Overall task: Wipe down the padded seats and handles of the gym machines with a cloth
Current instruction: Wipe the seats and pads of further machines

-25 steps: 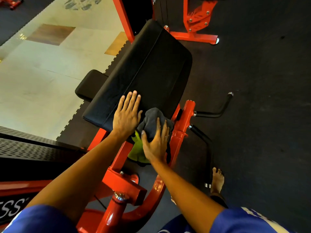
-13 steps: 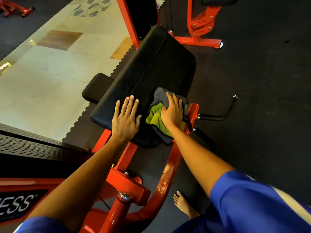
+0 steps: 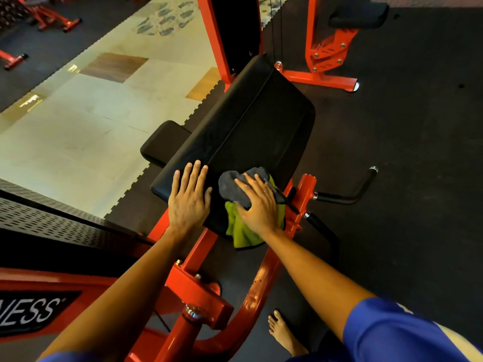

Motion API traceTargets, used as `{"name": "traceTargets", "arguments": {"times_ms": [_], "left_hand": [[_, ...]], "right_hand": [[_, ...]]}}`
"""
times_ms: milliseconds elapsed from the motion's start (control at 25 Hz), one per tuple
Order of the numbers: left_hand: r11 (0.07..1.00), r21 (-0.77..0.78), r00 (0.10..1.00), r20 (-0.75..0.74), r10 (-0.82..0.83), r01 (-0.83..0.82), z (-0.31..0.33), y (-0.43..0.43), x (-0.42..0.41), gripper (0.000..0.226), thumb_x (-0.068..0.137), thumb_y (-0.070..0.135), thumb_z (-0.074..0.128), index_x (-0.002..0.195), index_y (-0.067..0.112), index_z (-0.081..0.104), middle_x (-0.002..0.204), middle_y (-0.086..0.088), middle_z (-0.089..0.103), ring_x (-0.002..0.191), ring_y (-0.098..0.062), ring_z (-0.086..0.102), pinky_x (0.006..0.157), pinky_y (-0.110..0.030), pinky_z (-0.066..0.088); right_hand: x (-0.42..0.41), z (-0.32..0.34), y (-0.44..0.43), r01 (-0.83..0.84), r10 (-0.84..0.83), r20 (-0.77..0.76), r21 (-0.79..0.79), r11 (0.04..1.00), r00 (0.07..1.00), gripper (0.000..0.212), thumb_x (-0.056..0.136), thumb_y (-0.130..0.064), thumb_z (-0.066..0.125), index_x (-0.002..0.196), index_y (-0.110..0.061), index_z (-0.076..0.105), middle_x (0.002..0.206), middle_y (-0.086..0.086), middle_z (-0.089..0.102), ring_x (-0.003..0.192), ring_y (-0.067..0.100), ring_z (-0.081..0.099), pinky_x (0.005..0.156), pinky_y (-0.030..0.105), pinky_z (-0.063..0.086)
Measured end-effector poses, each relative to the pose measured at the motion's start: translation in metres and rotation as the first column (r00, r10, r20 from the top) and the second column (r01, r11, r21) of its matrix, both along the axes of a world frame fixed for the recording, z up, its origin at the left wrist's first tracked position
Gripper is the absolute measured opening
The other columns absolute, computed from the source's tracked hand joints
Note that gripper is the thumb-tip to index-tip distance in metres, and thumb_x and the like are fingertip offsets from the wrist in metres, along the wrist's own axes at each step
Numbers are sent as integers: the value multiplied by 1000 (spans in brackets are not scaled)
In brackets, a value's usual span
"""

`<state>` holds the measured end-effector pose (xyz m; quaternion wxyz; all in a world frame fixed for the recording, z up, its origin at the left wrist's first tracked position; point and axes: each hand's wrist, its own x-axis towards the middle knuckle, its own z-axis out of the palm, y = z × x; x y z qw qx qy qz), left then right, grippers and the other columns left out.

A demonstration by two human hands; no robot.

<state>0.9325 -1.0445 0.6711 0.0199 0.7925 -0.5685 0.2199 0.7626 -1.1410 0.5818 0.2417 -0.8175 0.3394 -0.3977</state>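
Now: both hands on the black padded seat (image 3: 261, 126), near edge.
Left hand (image 3: 189, 202) flat, fingers (image 3: 196, 173) straight and close together; right hand (image 3: 257, 205) presses grey-green cloth (image 3: 243, 231), fingers spread.

Grey-green cloth (image 3: 231, 190) bunched on black pad (image 3: 261, 121) (near edge).

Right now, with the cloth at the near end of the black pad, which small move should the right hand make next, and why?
Probably slide the right hand and cloth away from you, along the right half of the black pad. The cloth sits at the near edge, partly hanging off; the left hand rests flat beside it; the far stretch is bare.
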Motion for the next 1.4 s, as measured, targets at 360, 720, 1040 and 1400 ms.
{"name": "traceTargets", "arguments": {"times_ms": [360,720,1040,1400], "left_hand": [[992,-48,993,-46,113,-115,7,-3,2,57,108,40,35,157,11,36,167,-10,24,157,-25,16,128,-47,10],[923,-156,926,-197,321,-353,7,-28,-16,69,98,35,40,161,11,25,169,-9,17,158,-21,10,129,-44,6],[903,-215,926,-159,343,-372,-2,-29,-16,66,101,30,43,161,9,24,169,-11,18,158,-23,10,128,-47,11],[875,-246,908,-149,392,-417,-3,-33,-19,67,100,32,43,160,8,26,168,-10,20,157,-23,13,127,-49,16]], "right_hand": [[60,61,-63,177,-180,22,93,980,983,54,95,-49,61,138,-18,67,143,7,61,130,33,57,106,45,47],[54,74,-141,-87,90,-39,60,994,995,56,86,-10,68,141,-17,63,152,5,53,138,33,51,109,50,46],[56,81,-117,-561,517,-224,-248,790,826,65,83,-15,68,147,-22,58,158,8,48,149,30,38,119,40,33],[110,117,-123,-380,370,-116,-82,921,922,61,84,-12,74,143,-22,62,152,10,51,135,35,54,106,44,49]]}}
